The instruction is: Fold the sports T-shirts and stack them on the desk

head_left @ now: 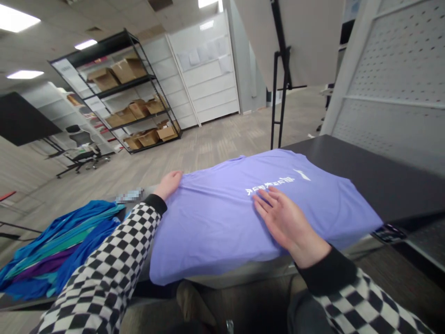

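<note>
A dark flat table runs from the near left to the far right, and a lavender cotton T-shirt with white lettering lies spread across its near edge, its hem hanging slightly over. The cloth looks mostly flat, with a few soft creases toward the far left corner; it is laid out and largely smoothed, and no fold has been made yet. To the near left sits a heap of blue, teal and purple garments. The right hand lies palm-down on the shirt below the print, fingers spread. The left hand rests on the far left edge; whether it pinches the fabric I cannot tell.
</note>
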Available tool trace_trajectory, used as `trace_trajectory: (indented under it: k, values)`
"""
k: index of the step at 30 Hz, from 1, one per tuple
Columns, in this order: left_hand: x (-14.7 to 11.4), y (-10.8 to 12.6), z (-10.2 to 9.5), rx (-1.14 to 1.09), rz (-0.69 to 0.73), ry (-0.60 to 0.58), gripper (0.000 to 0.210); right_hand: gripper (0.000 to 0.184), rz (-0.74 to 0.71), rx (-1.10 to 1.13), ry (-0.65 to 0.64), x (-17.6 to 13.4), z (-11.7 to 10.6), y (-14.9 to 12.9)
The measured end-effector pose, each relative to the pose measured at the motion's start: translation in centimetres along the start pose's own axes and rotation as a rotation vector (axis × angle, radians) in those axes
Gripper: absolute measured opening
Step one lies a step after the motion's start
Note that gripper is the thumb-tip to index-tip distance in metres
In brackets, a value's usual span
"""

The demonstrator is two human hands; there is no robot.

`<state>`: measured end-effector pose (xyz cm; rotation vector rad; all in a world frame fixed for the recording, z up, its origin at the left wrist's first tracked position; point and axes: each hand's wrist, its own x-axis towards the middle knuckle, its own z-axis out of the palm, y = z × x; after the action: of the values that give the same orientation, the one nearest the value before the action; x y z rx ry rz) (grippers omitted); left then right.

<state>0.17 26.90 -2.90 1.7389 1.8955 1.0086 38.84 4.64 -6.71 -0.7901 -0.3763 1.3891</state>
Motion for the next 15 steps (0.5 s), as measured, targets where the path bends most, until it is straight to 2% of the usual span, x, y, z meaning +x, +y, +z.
trace_trajectory:
  k: [2,4,7,9,12,15]
  values:
    - [-1.6,-0.7,1.2,0.081,0.047,-0.091,0.046,0.038,-0.115,-0.098,-0.06,0.2,0.3,-1.8]
    - [-3.0,-1.4,2.1,0.243,0.103,-0.181,0.064,0.038,-0.272,-0.307,-0.076,1.5,0.5,-4.7]
    - [-3.7,-1.8,2.6,0.606,0.221,-0.317,0.081,0.037,-0.496,-0.837,-0.027,6.4,0.4,-9.4]
    - [-3.4,-1.7,2.6,0.722,0.266,-0.369,0.084,0.041,-0.619,-1.267,-0.005,10.7,0.0,-11.7]
    - [-2.7,-1.5,2.6,0.724,0.278,-0.385,0.085,0.055,-0.647,-1.821,-0.153,16.6,-1.2,-12.9]
    - [-2.4,-1.7,2.7,0.654,0.284,-0.376,0.083,0.067,-0.511,-2.13,-0.255,20.5,-3.3,-12.2]
